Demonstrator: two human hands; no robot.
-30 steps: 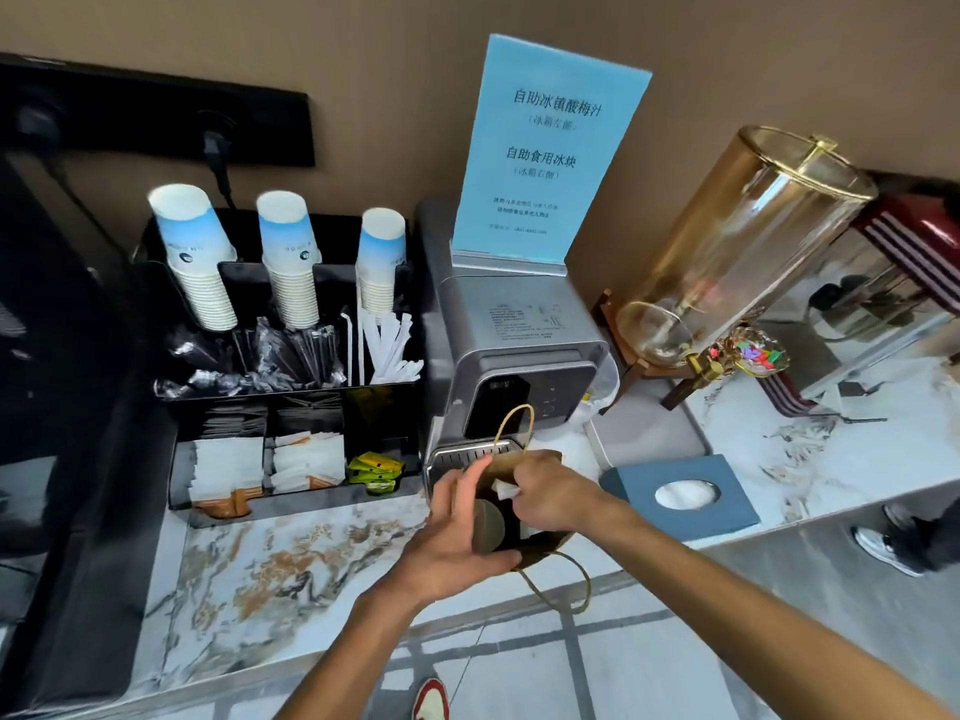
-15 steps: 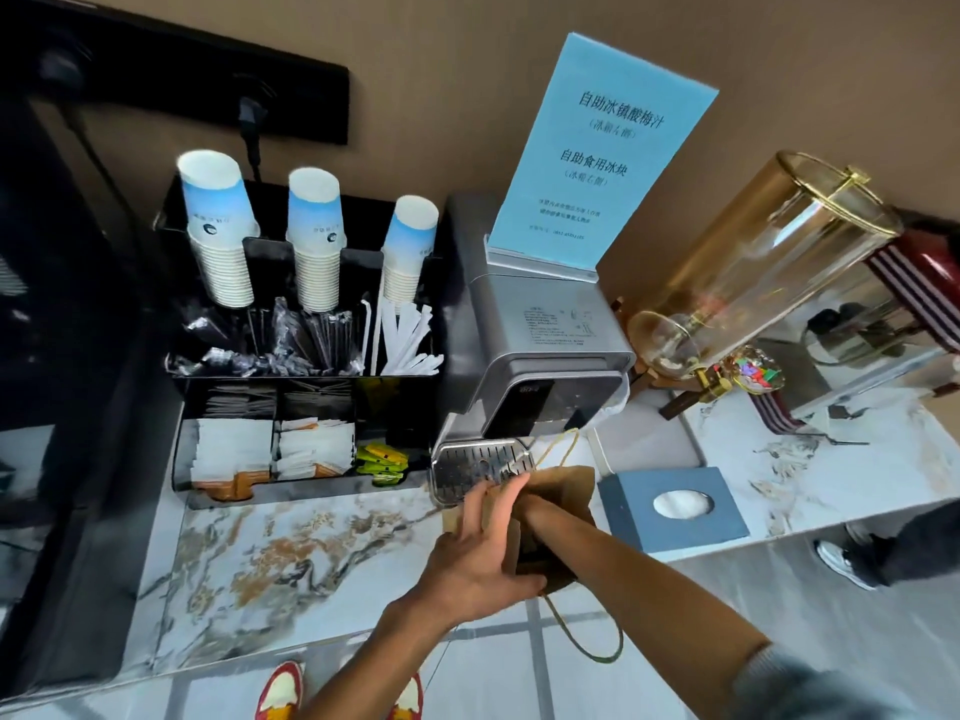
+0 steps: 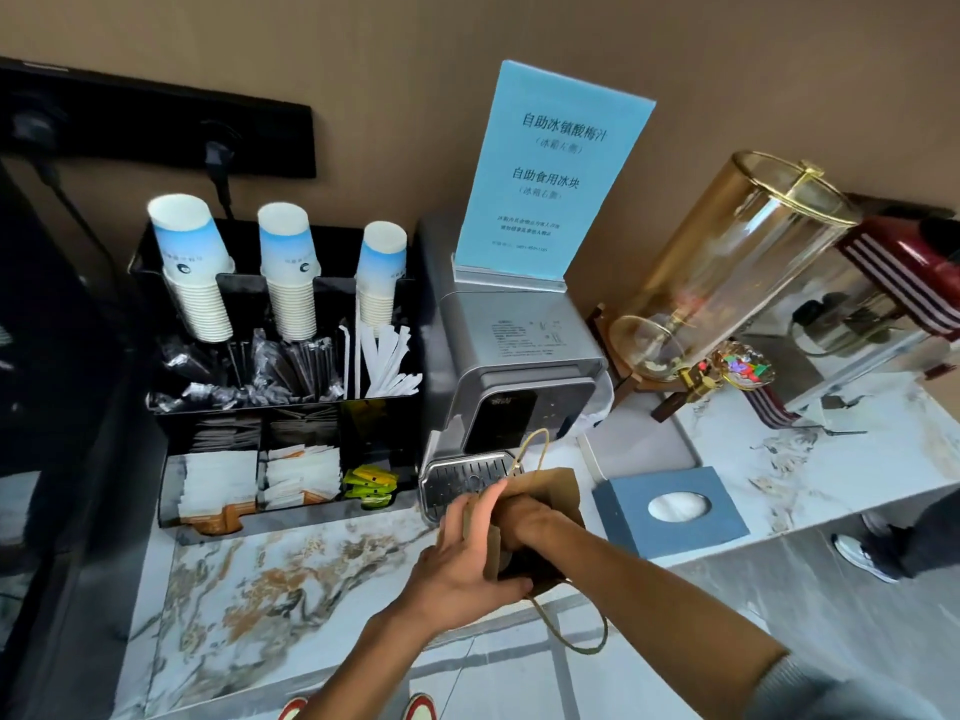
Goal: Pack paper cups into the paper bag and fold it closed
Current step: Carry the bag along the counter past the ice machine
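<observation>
A brown paper bag (image 3: 550, 491) with rope handles stands on the marble counter in front of the grey machine. My left hand (image 3: 462, 558) grips its left wall, fingers spread up the side. My right hand (image 3: 524, 519) reaches down into the bag's open mouth; its fingers are hidden inside, so what they hold cannot be seen. Three stacks of blue-and-white paper cups (image 3: 283, 267) stand upside down in the black organiser at the back left.
The black organiser (image 3: 171, 491) holds straws, stirrers and sachets. A grey drinks machine (image 3: 509, 376) carries a blue sign (image 3: 550, 174). A blue tissue box (image 3: 670, 506) sits right of the bag, a glass dispenser (image 3: 727, 283) behind. Someone's shoe (image 3: 862, 556) shows at the right.
My right hand, which held a cup at the bag's mouth, has gone down inside the bag. The left hand keeps its hold on the bag's side.
</observation>
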